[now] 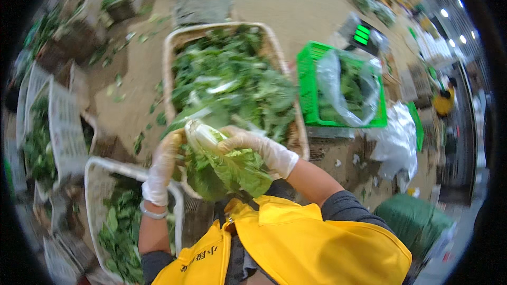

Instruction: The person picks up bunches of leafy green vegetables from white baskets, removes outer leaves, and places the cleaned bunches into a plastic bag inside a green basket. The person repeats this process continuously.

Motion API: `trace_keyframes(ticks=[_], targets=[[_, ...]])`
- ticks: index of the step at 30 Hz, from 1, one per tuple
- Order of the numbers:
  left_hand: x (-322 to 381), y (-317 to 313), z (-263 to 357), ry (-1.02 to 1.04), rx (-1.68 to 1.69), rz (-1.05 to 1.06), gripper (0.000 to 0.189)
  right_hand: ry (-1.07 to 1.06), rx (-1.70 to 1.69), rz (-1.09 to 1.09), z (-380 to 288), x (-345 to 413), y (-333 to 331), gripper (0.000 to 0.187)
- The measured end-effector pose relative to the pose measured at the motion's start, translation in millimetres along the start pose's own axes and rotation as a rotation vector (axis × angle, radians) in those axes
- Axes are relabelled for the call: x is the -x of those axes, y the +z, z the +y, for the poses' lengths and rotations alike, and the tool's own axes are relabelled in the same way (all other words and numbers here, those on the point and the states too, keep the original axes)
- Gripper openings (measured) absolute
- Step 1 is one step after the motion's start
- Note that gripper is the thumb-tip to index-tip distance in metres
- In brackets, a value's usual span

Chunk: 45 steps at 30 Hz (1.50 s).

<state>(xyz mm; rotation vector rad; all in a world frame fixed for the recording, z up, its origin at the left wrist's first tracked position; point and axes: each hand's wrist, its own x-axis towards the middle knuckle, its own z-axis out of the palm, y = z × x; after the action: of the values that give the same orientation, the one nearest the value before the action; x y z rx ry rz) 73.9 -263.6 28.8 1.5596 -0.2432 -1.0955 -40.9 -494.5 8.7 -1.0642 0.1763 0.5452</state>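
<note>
Both my hands wear pale thin gloves and hold one head of leafy greens (233,166), with a white stem base and wide green leaves hanging toward my body. My left hand (164,162) grips it at the left side, its fingers partly hidden behind the leaves. Across the stem from the right lie the thumb and fingers of my right hand (253,144). Just beyond my hands stands a large pale plastic crate (168,71) heaped with loose leafy greens (233,79).
Right of the crate, a green plastic crate (309,87) holds a clear bag of greens, beside a scale display (361,35). A white crate (93,198) of greens stands at my lower left. Fallen leaves (119,81) litter the floor. A green bundle (412,221) sits at lower right.
</note>
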Motion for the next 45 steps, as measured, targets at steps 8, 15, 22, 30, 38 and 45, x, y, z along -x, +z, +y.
trace_keyframes(ticks=[8,15,22,30,38,45], targets=[[-54,106,37,0.196,0.125,-0.32,0.057,-0.172,-0.842,-0.12,-25,122,-44,0.053],[-103,167,81,0.561,-1.228,0.042,0.018,-0.135,-0.534,0.077,-52,227,-180,0.059],[-206,290,111,0.566,-0.86,-0.101,0.083,-0.188,0.79,0.588,-198,355,-354,0.065],[-447,472,54,0.228,-0.818,0.09,0.058,-0.353,1.826,0.791,-140,299,-449,0.052],[-415,471,94,0.333,0.077,-0.098,0.028,-0.027,1.79,0.669,-70,252,-475,0.051],[-410,474,95,0.334,-0.034,-0.091,0.029,-0.077,1.597,0.579,-54,258,-490,0.051]])
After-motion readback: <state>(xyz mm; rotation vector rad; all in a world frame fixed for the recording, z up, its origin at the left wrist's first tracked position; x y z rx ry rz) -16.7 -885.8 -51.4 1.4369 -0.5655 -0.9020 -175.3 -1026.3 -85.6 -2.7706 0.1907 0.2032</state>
